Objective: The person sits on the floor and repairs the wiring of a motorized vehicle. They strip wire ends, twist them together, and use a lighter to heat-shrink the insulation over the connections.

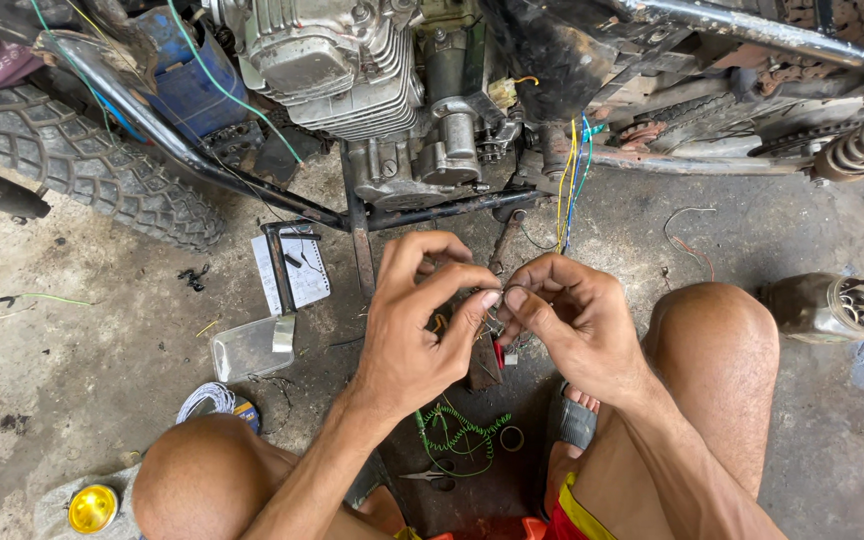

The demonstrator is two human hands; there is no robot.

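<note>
My left hand (417,325) and my right hand (567,320) meet in front of me, thumbs and forefingers pinched together on thin wire ends (497,312). A bundle of yellow, blue and green wires (567,190) hangs from the motorcycle frame just above my right hand. The motorcycle engine (352,70) stands directly ahead. My bare knees are at either side, the left knee (197,475) low and the right knee (717,340) raised.
A knobby tyre (92,165) lies at the left. On the concrete floor are a clear plastic box (250,348), a white wire coil (210,400), a curly green wire (462,432), scissors (432,476), a yellow-capped tin (92,508) and a dirty cylindrical part (827,308).
</note>
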